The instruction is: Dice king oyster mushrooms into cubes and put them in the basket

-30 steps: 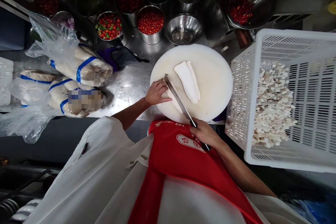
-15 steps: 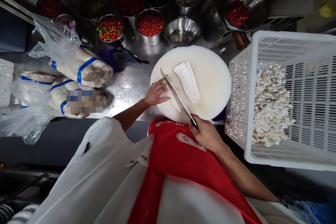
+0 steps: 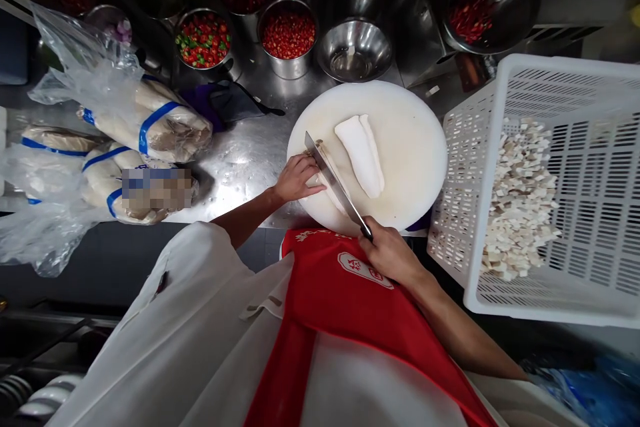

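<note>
Head view: could nick fingertips of left hand (image 3: 299,178), given knife (image 3: 340,189) blade lying just beside them; could also skew a cut through any sliding of pale piece (image 3: 333,197) on round board (image 3: 415,147). Holds pale piece at board's left side under left hand, fingers part-curled; wraps right hand (image 3: 393,251) closed around knife handle, hands apart. Cannot tell firmness of left-hand pressure.

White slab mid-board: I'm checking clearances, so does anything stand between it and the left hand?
Yes: the knife in the right hand slants between the left hand and the white slab.
</note>
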Motion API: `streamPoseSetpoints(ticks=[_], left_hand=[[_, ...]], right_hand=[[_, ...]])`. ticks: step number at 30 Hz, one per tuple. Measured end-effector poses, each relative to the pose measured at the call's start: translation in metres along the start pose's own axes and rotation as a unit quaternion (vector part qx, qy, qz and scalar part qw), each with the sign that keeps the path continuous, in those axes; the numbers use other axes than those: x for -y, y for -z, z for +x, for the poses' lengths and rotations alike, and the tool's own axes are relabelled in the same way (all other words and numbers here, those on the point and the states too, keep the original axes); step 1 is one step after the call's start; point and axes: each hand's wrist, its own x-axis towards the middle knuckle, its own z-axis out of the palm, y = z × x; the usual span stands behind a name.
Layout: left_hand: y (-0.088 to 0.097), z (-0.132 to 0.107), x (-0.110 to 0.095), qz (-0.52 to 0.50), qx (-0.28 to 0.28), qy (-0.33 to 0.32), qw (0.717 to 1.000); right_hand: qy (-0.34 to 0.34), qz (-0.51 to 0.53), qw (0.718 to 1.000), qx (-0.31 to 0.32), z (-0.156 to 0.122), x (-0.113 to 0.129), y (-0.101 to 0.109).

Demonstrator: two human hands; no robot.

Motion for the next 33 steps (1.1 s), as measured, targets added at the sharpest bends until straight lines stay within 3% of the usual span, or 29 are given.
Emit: streamPoseSetpoints(ticks=[5, 11, 15, 19, 23, 29, 33], left_hand=[[-0.002, 0.000, 0.001, -0.002, 0.001, -0.005, 1.000], [0.001, 0.003, 0.002, 0.002, 0.001, -0.018, 1.000], [0.001, -0.001, -0.015, 0.011, -0.009, -0.021, 1.000], [-0.007, -0.012, -0.039, 0.002, 0.025, -0.050, 0.998], [-0.015, -0.018, -0.046, 0.002, 0.038, -0.045, 0.998], [-0.019, -0.019, -0.042, 0.009, 0.032, -0.046, 0.998], [-0.020, -0.020, -0.042, 0.010, 0.025, -0.051, 0.998]], right_hand=[[-0.002, 0.005, 1.000, 0.007, 0.014, 0.006, 0.005], [0.000, 0.018, 0.999, -0.027, 0.034, -0.006, -0.022], [0.006, 0.010, 0.999, -0.041, 0.035, -0.010, -0.027], [0.009, 0.011, 0.999, -0.038, 0.038, -0.005, -0.018], [0.008, 0.009, 0.999, -0.032, 0.041, 0.003, -0.011], [-0.010, 0.003, 1.000, 0.023, 0.011, 0.001, 0.003], [-0.018, -0.012, 0.999, 0.028, -0.015, -0.019, -0.006]])
